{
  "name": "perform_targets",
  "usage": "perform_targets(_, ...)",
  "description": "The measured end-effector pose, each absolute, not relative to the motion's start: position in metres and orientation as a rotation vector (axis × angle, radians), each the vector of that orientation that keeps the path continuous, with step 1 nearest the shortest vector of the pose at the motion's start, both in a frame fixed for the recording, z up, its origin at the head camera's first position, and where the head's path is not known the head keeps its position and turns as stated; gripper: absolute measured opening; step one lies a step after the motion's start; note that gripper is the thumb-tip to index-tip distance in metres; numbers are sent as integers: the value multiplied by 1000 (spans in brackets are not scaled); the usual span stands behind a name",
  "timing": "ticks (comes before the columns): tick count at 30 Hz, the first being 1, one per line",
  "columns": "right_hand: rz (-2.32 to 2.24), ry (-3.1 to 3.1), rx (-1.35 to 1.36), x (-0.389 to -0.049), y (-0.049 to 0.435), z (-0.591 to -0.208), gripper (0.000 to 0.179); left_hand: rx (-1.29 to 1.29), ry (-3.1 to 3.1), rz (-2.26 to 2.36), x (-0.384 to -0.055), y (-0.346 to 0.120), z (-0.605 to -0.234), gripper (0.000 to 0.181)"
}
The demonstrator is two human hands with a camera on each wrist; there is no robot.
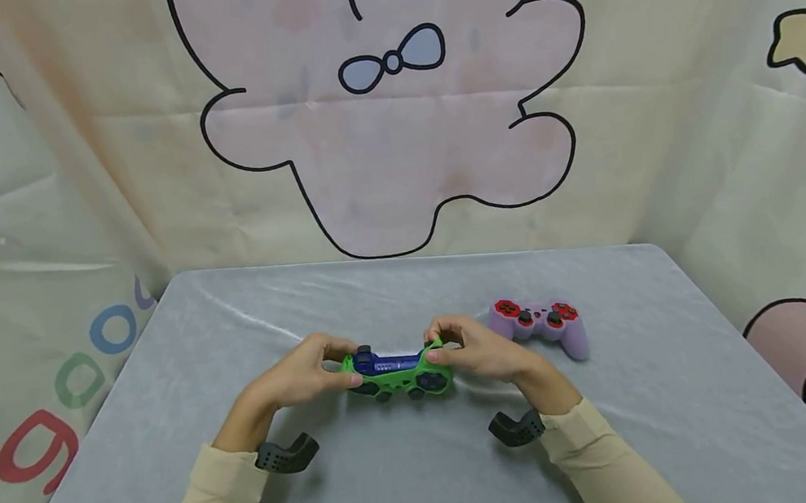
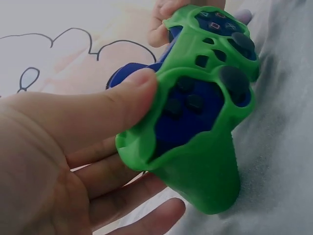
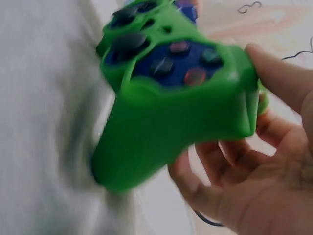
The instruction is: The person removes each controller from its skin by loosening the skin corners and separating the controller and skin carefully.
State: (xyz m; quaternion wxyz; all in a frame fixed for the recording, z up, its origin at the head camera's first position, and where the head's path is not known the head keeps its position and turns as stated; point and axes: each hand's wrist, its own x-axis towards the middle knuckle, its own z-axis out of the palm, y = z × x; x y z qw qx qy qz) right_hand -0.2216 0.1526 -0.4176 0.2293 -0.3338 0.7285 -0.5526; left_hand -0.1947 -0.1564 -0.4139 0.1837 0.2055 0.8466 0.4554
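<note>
A dark blue game controller [image 1: 396, 362] sits inside a green silicone cover [image 1: 396, 382], held low over the middle of the table. Its blue upper edge shows bare in the head view. My left hand [image 1: 310, 369] grips the left end, thumb [image 2: 134, 90] pressed on the cover's edge and fingers behind. At the other end my right hand [image 1: 483, 350] pinches the cover's upper edge between thumb and fingers. In the right wrist view the green grip [image 3: 146, 132] is fully wrapped, and round openings show the thumbsticks and buttons.
A second controller in a lilac cover [image 1: 573, 338] with red button areas lies just beyond my right hand. Grey-blue cloth [image 1: 412, 480] covers the table. Behind it hangs a curtain [image 1: 379, 164] printed with a cartoon animal. A dark wrist mount [image 1: 287, 455] sits on each wrist.
</note>
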Motion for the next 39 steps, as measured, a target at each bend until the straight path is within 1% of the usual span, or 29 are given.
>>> perform_targets(4,-1387,2153,-917,-222,155,-413,21,574,2309,1355,-197,-157,-415,46)
perform_targets(10,-1215,2318,-991,-222,161,-413,35,499,2245,1412,-196,-158,-416,53)
perform_targets(15,-1246,2328,-975,-220,158,-413,30,462,2277,1410,-193,-159,-416,57)
perform_targets(21,-1254,2366,-879,-216,155,-408,30,423,2307,1394,-192,-158,-413,56)
perform_targets(29,-1306,2441,-914,-215,154,-410,27,372,2294,1435,-193,-153,-412,56)
perform_targets(35,-1359,2510,-881,-216,151,-413,29,338,2296,1468,-195,-150,-415,55)
perform_targets(39,-1387,2489,-838,-217,151,-415,23,326,2296,1487,-195,-151,-416,53)
